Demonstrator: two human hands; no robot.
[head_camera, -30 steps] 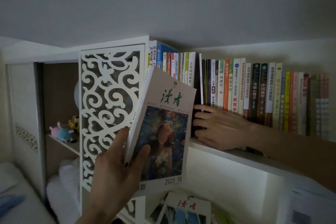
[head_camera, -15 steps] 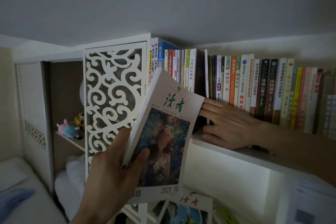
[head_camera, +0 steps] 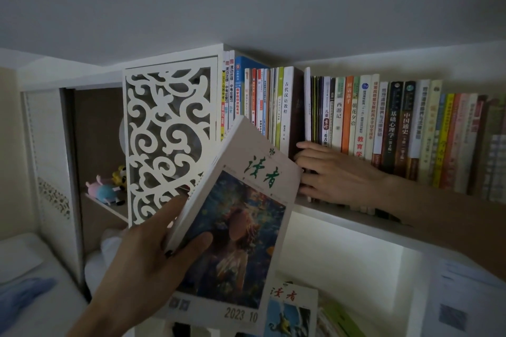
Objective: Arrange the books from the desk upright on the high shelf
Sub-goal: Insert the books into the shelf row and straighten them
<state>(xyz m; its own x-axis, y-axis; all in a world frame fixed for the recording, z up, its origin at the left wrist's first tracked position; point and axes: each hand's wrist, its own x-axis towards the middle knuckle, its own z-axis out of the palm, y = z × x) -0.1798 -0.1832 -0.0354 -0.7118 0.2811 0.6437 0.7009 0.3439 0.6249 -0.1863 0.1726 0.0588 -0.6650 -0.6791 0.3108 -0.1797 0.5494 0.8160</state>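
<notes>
Left hand (head_camera: 153, 257) grips tilted magazine (head_camera: 238, 216) at frame centre; right hand (head_camera: 336, 175), fingers extended, presses row of books (head_camera: 356, 120) rightward on high shelf (head_camera: 328, 213); widen gap, square magazine upright before inserting.

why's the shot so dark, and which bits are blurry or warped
Head view: the room is dim, the brightest patch being the lit white wall under the high shelf; the spines at far right smear out of focus and the shelf line slopes from wide-angle distortion; the magazine in the left hand stays readable; the right hand is shadowed.
</notes>
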